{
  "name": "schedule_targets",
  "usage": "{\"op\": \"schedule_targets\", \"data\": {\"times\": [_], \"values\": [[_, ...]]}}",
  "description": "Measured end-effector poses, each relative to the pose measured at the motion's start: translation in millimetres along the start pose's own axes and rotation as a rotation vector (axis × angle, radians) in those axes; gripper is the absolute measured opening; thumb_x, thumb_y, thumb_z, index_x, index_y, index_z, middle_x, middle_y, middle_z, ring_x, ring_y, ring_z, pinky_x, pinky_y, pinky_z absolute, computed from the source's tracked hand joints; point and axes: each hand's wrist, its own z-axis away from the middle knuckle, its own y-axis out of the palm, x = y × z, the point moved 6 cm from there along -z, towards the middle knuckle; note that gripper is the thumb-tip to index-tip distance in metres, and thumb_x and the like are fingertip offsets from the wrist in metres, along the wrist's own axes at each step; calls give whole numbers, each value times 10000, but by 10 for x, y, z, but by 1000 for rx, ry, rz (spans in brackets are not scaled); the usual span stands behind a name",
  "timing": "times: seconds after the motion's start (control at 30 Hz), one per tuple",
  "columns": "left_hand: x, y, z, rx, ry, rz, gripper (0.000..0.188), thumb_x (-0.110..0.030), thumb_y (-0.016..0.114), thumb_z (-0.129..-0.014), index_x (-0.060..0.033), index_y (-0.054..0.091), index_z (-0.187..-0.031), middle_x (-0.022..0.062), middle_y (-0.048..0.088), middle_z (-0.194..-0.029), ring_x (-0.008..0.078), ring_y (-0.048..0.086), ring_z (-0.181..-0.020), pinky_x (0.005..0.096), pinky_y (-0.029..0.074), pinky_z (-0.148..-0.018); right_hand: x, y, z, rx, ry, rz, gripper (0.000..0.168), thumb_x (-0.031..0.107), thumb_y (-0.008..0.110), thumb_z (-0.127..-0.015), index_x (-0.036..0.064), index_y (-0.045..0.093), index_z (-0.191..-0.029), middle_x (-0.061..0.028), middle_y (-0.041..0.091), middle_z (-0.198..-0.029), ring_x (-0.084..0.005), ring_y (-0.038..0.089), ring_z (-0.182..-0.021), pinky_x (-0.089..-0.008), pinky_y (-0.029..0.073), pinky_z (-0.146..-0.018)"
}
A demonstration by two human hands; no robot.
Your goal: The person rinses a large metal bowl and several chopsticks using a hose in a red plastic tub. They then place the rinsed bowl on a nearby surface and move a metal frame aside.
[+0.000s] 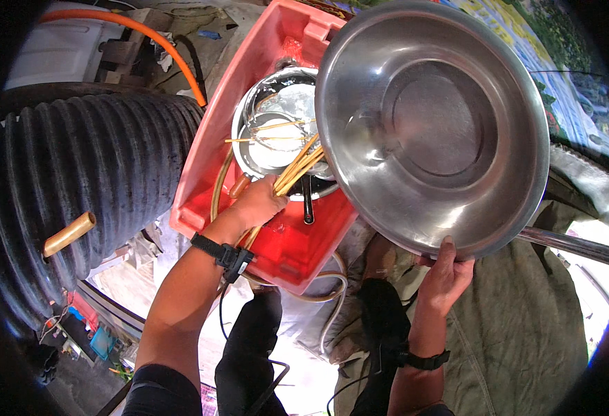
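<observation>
My left hand (262,202) grips a bundle of thin yellowish sticks (300,167), perhaps chopsticks, over a red plastic tub (288,249). More loose sticks lie across a shiny metal pan (244,112) inside that tub; the pan appears to hold water and other round metal ware. A black pan handle (308,200) and a brown handle (240,185) stick out near my left hand. With thumb and fingers, my right hand (447,281) holds the lower rim of a wide stainless steel basin (439,125), tilted up and hiding the tub's right side.
A black corrugated drum or pipe (96,177) stands left, with a short yellowish tube (69,234) projecting from it. An orange hose (143,32) arches behind. Another hose (335,299) loops below the tub. Grey-green fabric (512,322) and a metal bar (569,244) are at right.
</observation>
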Motion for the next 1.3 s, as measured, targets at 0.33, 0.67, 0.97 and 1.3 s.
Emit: {"op": "schedule_targets", "data": {"times": [0.33, 0.67, 0.97, 1.3], "values": [[-84, -105, 268, -402, 193, -252, 491, -133, 700, -831, 35, 537, -1263, 271, 592, -1187, 404, 570, -1113, 421, 456, -984, -33, 17, -15, 61, -35, -42, 203, 135, 562, -973, -44, 522, -1062, -107, 627, -884, -137, 598, -623, -262, 524, -505], [-31, 150, 1027, -348, 57, 779, 489, -223, 601, -980, 31, 443, -1368, 107, 592, -1248, 175, 583, -1117, 305, 465, -971, 8, 34, 168, 154, 262, -72, 152, 72, 523, -965, -28, 506, -1078, -104, 600, -872, -164, 572, -575, -277, 472, -444], [-406, 702, 1962, -80, -88, 1367, 383, -228, 549, -1003, -119, 457, -1359, 34, 630, -1129, 148, 640, -942, 312, 536, -778, 114, -371, 721, 280, 550, -34, 203, 77, 568, -933, -61, 522, -1074, -138, 639, -937, -196, 627, -604, -294, 555, -406], [-766, 1377, 1698, 82, 12, 1674, 379, -180, 534, -951, -7, 497, -1286, 105, 602, -1204, 204, 619, -1068, 357, 529, -893, 1712, -295, 1350, 554, -332, 451, 552, 83, 684, -864, -48, 459, -1350, -203, 576, -1125, -217, 633, -856, -315, 546, -628]]}}
